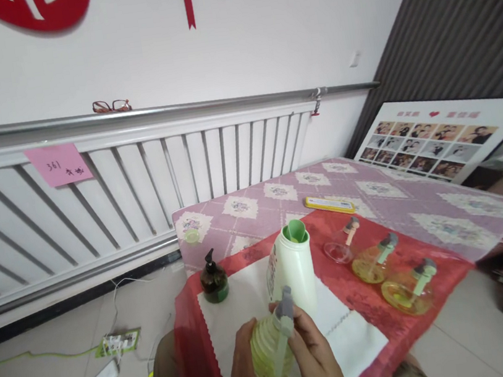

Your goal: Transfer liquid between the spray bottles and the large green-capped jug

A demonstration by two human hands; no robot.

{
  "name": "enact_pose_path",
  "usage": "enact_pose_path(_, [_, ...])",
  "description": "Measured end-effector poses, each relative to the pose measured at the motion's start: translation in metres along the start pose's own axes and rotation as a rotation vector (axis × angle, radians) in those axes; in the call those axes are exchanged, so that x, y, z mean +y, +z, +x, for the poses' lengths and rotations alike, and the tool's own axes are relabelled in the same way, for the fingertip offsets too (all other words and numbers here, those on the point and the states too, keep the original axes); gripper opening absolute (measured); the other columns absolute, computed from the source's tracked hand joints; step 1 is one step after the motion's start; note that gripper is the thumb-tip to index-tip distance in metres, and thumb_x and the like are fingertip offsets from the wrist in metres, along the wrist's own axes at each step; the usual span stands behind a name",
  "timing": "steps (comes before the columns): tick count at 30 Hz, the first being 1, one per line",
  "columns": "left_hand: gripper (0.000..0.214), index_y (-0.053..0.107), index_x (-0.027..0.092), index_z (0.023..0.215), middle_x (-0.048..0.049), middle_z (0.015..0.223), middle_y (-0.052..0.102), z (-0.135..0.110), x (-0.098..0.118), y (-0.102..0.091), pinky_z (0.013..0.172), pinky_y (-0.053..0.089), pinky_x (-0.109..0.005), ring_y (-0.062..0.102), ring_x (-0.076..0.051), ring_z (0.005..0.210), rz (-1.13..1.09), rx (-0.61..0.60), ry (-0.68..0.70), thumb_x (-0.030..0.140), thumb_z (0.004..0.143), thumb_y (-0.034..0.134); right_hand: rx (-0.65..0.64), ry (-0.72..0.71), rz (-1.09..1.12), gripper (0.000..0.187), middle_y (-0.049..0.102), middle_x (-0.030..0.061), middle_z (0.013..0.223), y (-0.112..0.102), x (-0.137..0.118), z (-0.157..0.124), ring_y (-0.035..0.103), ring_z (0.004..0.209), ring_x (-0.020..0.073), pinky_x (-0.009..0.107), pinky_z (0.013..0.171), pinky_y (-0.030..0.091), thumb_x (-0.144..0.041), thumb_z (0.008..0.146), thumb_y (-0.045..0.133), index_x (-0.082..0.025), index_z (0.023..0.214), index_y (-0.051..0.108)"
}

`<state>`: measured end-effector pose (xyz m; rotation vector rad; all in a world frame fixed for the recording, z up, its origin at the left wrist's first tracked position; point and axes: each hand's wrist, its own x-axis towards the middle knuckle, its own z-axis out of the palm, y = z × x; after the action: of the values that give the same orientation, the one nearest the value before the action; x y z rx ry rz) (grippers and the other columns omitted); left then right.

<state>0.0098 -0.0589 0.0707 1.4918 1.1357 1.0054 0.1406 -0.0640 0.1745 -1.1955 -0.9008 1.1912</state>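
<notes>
My left hand point(247, 373) is wrapped round the ribbed clear body of a spray bottle point(267, 351) with yellowish-green liquid in it. My right hand point(315, 354) has its fingers closed on the grey and pale green spray head point(285, 318) at the top of that bottle. Just behind, a large pale green bottle point(300, 269) stands upright on a white cloth point(354, 339), its mouth uncapped with a green spout inside. To the left stands a dark pump bottle point(214, 281). At right, several similar spray bottles stand on the red cloth, among them one with yellow liquid point(407, 294).
A yellow flat case point(329, 204) and a small pale green round lid point(191, 236) lie on the patterned tablecloth point(280, 191). Behind is a white radiator point(210, 163). A power strip point(118, 343) and cables lie on the floor at left.
</notes>
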Motion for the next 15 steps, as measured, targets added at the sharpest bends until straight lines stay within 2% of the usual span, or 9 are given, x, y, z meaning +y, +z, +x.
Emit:
enact_pose_path(3, [0.098, 0.026, 0.018, 0.138, -0.0153, 0.14, 0.041, 0.0, 0.002, 0.001, 0.109, 0.034, -0.045, 0.04, -0.035, 0.129, 0.035, -0.002, 0.018, 0.015, 0.052, 0.073, 0.032, -0.049, 0.032, 0.05, 0.064, 0.006, 0.123, 0.0, 0.003, 0.003, 0.058, 0.115, 0.0243, 0.036, 0.094, 0.05, -0.036, 0.069, 0.072, -0.028, 0.115, 0.053])
enact_pose_path(6, [0.097, 0.026, 0.017, 0.137, -0.0163, 0.138, 0.042, 0.001, 0.003, 0.003, 0.108, 0.035, -0.046, 0.042, -0.035, 0.128, 0.044, 0.009, 0.045, 0.015, 0.052, 0.072, 0.023, -0.051, 0.02, 0.043, 0.067, 0.0049, 0.116, 0.001, 0.002, 0.007, 0.063, 0.107, 0.0243, 0.036, 0.088, 0.054, -0.027, 0.067, 0.074, -0.027, 0.105, 0.055])
enact_pose_path(8, [0.098, 0.025, 0.017, 0.137, -0.0162, 0.137, 0.043, 0.002, 0.003, 0.003, 0.107, 0.036, -0.046, 0.043, -0.036, 0.127, 0.024, -0.003, 0.06, 0.014, 0.051, 0.071, -0.017, -0.022, -0.047, 0.035, 0.068, 0.006, 0.111, -0.001, -0.001, 0.005, 0.065, 0.1, 0.0249, 0.036, 0.084, 0.056, -0.03, 0.072, 0.071, -0.026, 0.104, 0.058])
enact_pose_path(10, [0.099, 0.025, 0.017, 0.138, -0.0158, 0.136, 0.045, 0.003, 0.004, 0.002, 0.107, 0.036, -0.045, 0.044, -0.036, 0.126, 0.005, -0.021, 0.056, 0.013, 0.05, 0.07, -0.018, -0.063, -0.149, 0.033, 0.069, 0.0072, 0.11, -0.003, -0.004, 0.002, 0.065, 0.102, 0.0264, 0.039, 0.09, 0.053, -0.035, 0.076, 0.066, -0.024, 0.107, 0.061])
enact_pose_path(13, [0.099, 0.027, 0.016, 0.138, -0.0151, 0.137, 0.044, 0.003, 0.006, -0.001, 0.109, 0.035, -0.044, 0.043, -0.035, 0.127, -0.014, -0.04, 0.04, 0.013, 0.049, 0.07, 0.089, -0.148, -0.272, 0.039, 0.068, 0.007, 0.115, -0.005, -0.006, -0.006, 0.058, 0.115, 0.0275, 0.041, 0.104, 0.042, -0.042, 0.079, 0.062, -0.025, 0.114, 0.063])
enact_pose_path(15, [0.1, 0.027, 0.017, 0.139, -0.0141, 0.137, 0.045, 0.002, 0.006, -0.002, 0.108, 0.035, -0.044, 0.043, -0.034, 0.127, -0.027, -0.031, 0.034, 0.015, 0.05, 0.071, 0.128, -0.152, -0.255, 0.049, 0.067, 0.007, 0.119, -0.004, -0.006, -0.009, 0.057, 0.117, 0.0272, 0.041, 0.104, 0.041, -0.045, 0.079, 0.062, -0.026, 0.123, 0.057])
